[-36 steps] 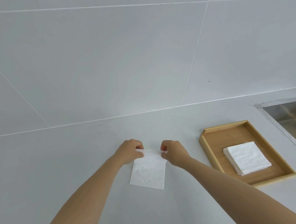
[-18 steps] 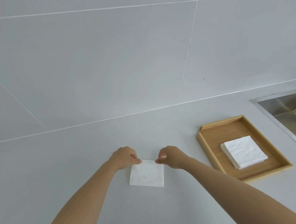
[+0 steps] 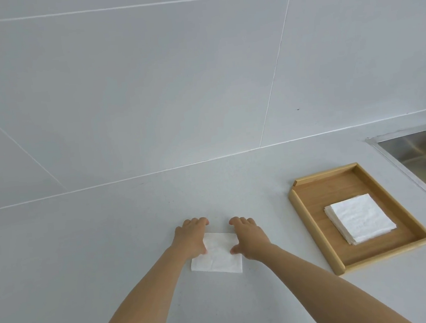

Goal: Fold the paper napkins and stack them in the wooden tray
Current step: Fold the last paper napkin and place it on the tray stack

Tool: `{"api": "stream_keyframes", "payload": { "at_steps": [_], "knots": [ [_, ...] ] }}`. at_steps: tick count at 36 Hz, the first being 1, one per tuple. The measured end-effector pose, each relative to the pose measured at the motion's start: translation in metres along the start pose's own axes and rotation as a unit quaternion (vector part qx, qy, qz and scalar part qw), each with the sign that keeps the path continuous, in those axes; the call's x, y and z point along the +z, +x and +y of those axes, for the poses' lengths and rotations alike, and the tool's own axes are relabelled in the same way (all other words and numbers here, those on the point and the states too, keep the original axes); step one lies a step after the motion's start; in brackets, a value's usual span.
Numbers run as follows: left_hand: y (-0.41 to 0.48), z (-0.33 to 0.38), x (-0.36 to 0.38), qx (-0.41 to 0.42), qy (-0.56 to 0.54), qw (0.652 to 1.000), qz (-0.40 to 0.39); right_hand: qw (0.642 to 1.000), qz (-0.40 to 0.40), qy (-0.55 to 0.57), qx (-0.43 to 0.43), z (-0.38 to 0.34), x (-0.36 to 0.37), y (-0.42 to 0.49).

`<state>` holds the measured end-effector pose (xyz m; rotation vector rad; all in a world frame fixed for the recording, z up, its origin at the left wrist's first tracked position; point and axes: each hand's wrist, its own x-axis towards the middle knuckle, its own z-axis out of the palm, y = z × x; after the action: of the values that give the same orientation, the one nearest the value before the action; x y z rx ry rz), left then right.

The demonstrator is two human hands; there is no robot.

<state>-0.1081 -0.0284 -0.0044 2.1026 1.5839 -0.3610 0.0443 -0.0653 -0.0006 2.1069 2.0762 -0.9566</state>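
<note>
A white paper napkin, folded into a small rectangle, lies flat on the pale counter. My left hand rests palm down on its left far corner with the fingers spread. My right hand lies flat on its right far corner, fingers apart too. Neither hand grips the napkin. To the right stands the wooden tray, and inside it sits a neat stack of folded napkins, toward the tray's near right part.
A steel sink is sunk into the counter at the far right, just beyond the tray. A tiled white wall rises behind the counter.
The napkin's far edge, held pinched in both hands and raised, has come down, making the napkin shorter. Both hands let go and now press flat on it.
</note>
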Motion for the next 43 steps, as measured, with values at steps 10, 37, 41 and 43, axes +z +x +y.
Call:
{"api": "stream_keyframes", "payload": {
  "at_steps": [10,37,41,43],
  "knots": [
    [-0.002,0.001,-0.002,-0.016,0.039,0.999,-0.014,0.998,-0.055,-0.011,0.016,0.001,0.001,0.002],
    [-0.017,0.093,-0.054,0.008,-0.452,0.887,0.095,0.909,0.136,0.392,0.044,0.083,-0.093,-0.037],
    [-0.012,0.130,-0.057,0.029,-0.460,0.880,0.116,0.895,0.170,0.410,0.039,0.110,-0.114,-0.050],
    [-0.008,0.148,-0.056,0.039,-0.454,0.881,0.127,0.896,0.177,0.405,0.037,0.124,-0.125,-0.057]
  ]
}}
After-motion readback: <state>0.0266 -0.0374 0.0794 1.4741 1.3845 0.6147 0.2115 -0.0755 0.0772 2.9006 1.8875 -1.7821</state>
